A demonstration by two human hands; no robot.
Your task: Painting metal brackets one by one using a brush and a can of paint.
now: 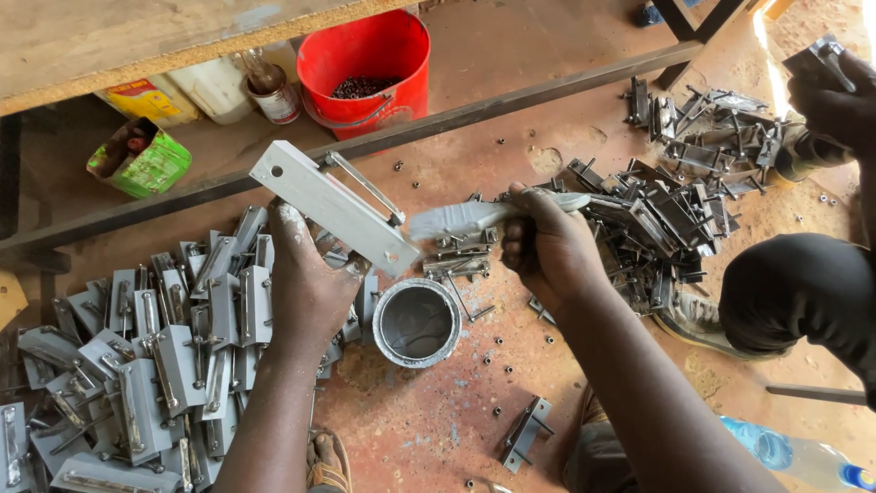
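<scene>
Dirt floor (584, 383) strewn with latches (164, 365)

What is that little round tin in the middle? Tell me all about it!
The tin is a small round metal can, standing upright and open on the reddish floor, with no lid in view. Its rim and inside are coated with silvery-grey paint, and grey paint seems to pool at the bottom. It sits between the left hand, which holds a grey-painted metal latch, and the right hand, which grips a brush. A heap of painted latches lies beside it, close to its left side.
</scene>
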